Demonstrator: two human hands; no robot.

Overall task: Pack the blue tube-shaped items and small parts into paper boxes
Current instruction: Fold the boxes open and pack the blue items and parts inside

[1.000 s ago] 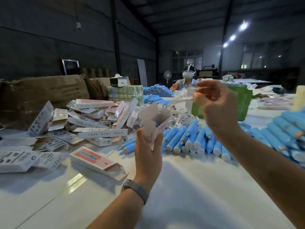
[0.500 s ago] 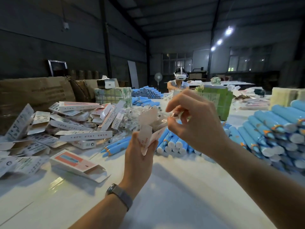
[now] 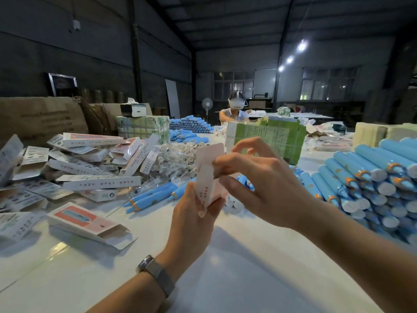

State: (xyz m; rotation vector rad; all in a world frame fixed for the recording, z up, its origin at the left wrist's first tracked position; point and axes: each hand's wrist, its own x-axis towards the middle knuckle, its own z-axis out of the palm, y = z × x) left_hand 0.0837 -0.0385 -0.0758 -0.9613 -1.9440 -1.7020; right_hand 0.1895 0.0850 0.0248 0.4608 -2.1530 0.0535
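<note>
Left hand (image 3: 191, 220) grips a small white-and-pink paper box (image 3: 206, 177) with red print, held upright above the white table (image 3: 225, 279), top flap open. Right hand (image 3: 268, 188) is at the box's open top, fingers curled and touching its upper edge; whether it pinches a small part cannot be told. Loose blue plastic tubes (image 3: 155, 195) lie on the table just behind the hands. Stacked blue tubes (image 3: 370, 175) sit to the right. Heap of flat paper boxes (image 3: 90, 163) to the left.

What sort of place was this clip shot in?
Most likely a warehouse-style packing workshop: heaps of blue tubes and printed paper boxes cover a long white table, under a dark high roof, with another worker seated at the far end.
</note>
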